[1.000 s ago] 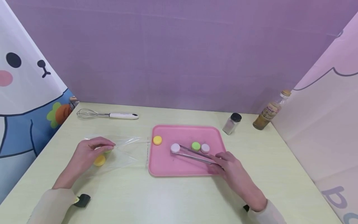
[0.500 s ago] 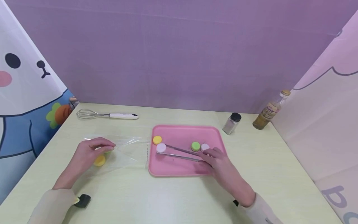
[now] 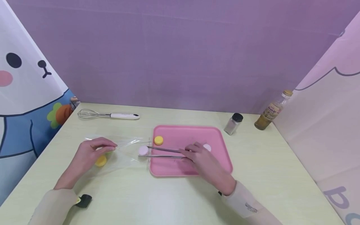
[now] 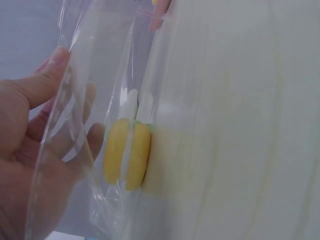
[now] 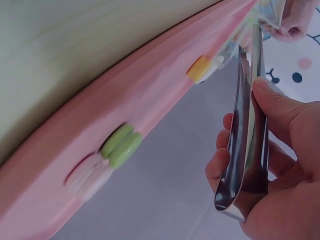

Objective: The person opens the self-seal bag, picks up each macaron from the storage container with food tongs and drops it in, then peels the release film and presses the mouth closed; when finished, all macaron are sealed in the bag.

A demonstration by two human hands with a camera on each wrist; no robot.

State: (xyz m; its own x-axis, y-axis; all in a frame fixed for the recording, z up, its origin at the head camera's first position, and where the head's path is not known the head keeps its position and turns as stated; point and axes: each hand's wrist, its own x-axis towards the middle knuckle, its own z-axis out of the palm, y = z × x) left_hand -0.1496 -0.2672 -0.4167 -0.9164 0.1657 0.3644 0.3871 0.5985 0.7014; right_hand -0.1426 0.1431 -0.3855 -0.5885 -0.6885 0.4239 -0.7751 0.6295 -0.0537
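Note:
My left hand [image 3: 91, 153] pinches the upper layer of a clear plastic bag [image 3: 129, 143] lying on the table. Inside it, a yellow macaron [image 4: 127, 155] shows under the hand, with a bit of green beside it. My right hand [image 3: 209, 164] grips metal tongs [image 5: 257, 150] over the pink tray [image 3: 174, 172]. Between the tong tips is a pale lilac macaron [image 3: 143, 150], overlapping the bag's mouth in the head view. On the tray sit a yellow macaron [image 3: 158, 140], a green macaron [image 5: 122, 145] and another lilac macaron [image 3: 207, 147]; my right hand mostly hides the green one in the head view.
A whisk [image 3: 112, 116] with a white handle lies at the back left. Behind the tray's right corner stands a small jar [image 3: 232, 125] with a black lid. Farther right is a corked bottle [image 3: 270, 114] of brownish liquid, near the table's edge.
My right hand has carried the tongs and lilac macaron left, from over the tray to the bag's mouth. The left hand has stayed in place on the bag.

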